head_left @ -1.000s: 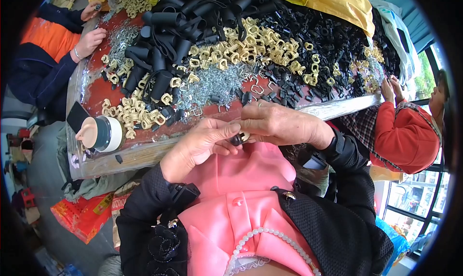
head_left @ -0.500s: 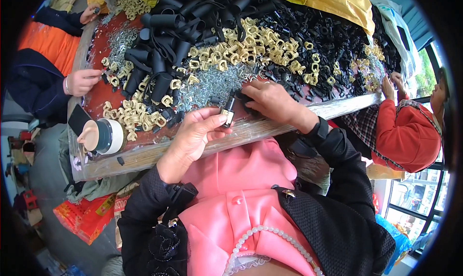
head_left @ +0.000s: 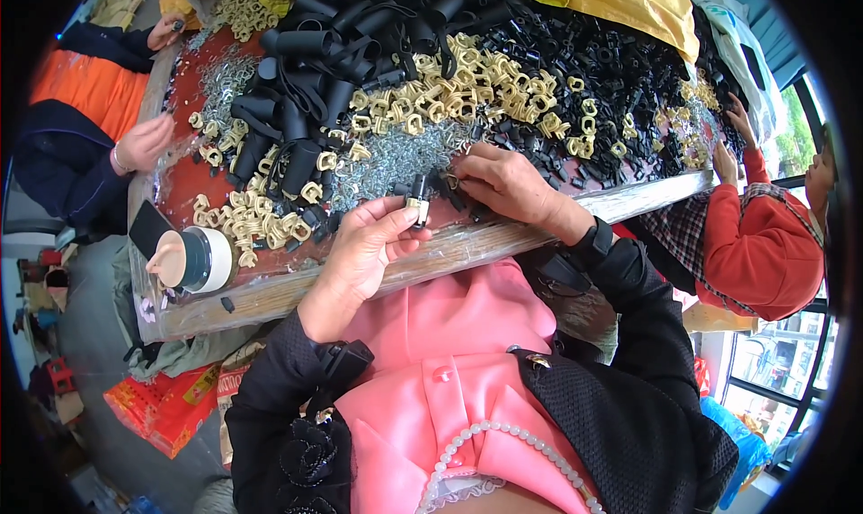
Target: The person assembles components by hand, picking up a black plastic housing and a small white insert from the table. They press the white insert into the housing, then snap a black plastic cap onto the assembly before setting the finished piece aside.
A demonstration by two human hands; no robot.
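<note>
Red-topped bench [head_left: 485, 244]: a two-handed grip has parted, leaving one side holding.
Left fingers [head_left: 401, 224] clamp a black-and-cream fitting [head_left: 420, 191]; right fingers [head_left: 476, 168], shifted to loose black pieces [head_left: 453, 196] just beside it, hide their tips, so I cannot tell their grip. Silver wire hooks [head_left: 382, 159] lie beyond, cream rings [head_left: 472, 83] farther out.

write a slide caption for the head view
Left hand pinching a black-and-cream part; right hand near black bits and silver hooks.
</note>
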